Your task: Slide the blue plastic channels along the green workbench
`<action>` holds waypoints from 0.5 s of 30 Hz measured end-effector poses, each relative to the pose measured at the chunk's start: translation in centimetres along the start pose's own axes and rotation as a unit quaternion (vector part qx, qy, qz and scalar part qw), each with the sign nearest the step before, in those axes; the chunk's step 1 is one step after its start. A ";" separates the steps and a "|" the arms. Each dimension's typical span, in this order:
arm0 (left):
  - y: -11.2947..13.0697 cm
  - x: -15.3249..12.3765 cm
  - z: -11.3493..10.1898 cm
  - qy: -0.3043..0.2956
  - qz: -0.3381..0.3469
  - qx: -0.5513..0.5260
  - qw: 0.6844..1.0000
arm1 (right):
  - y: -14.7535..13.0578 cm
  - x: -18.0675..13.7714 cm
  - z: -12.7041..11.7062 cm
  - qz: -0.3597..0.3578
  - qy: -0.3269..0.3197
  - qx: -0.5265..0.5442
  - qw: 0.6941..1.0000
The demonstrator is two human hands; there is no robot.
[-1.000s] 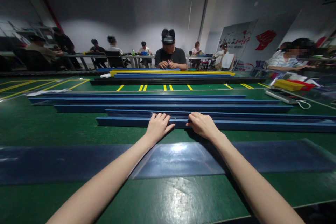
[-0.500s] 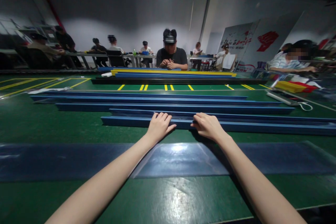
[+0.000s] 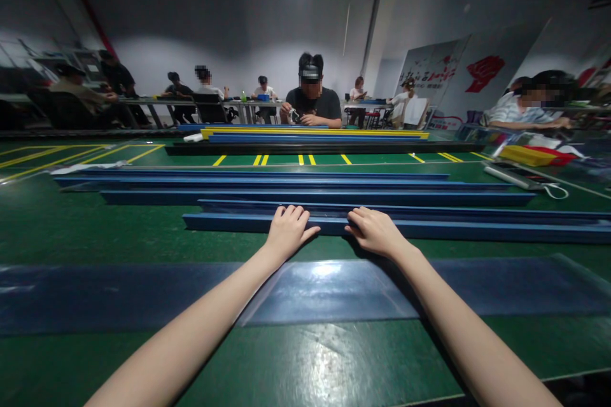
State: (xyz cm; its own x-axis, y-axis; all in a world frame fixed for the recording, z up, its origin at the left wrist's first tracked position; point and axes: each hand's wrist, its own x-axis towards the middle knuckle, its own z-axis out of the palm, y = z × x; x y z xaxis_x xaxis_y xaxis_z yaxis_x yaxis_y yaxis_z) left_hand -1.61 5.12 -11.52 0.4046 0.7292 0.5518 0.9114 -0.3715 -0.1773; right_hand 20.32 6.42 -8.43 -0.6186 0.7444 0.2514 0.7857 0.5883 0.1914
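Both of my hands rest on the nearest long blue rail, which lies across the green table. My left hand grips its near edge, fingers curled over the top and thumb out to the right. A short way to the right, my right hand is wrapped over the same rail. Behind it lie several more blue rails, side by side.
A dark blue glossy sheet lies flat between me and the rail. A person sits across the table behind yellow and blue rails. Red and yellow items and a white cable are at the right. More people sit at tables behind.
My hands have stayed on the rail; the view shifted slightly. The person opposite has lifted their hands a little.
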 end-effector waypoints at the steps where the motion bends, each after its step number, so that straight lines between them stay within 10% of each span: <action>1: 0.0 0.0 0.0 0.002 0.001 -0.001 1.000 | 0.0 0.0 0.1 -0.004 -0.002 0.004 1.000; 15: 0.0 -0.1 0.1 0.010 0.007 -0.005 1.000 | 0.1 0.0 0.4 -0.025 -0.005 0.073 0.997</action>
State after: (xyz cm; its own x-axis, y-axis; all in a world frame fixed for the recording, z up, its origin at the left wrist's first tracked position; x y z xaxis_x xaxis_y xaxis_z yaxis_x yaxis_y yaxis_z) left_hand -1.68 5.15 -11.65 0.4155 0.7120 0.5660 0.9049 -0.3868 -0.1776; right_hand 20.38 6.61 -8.83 -0.6573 0.7161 0.2347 0.7454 0.6638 0.0621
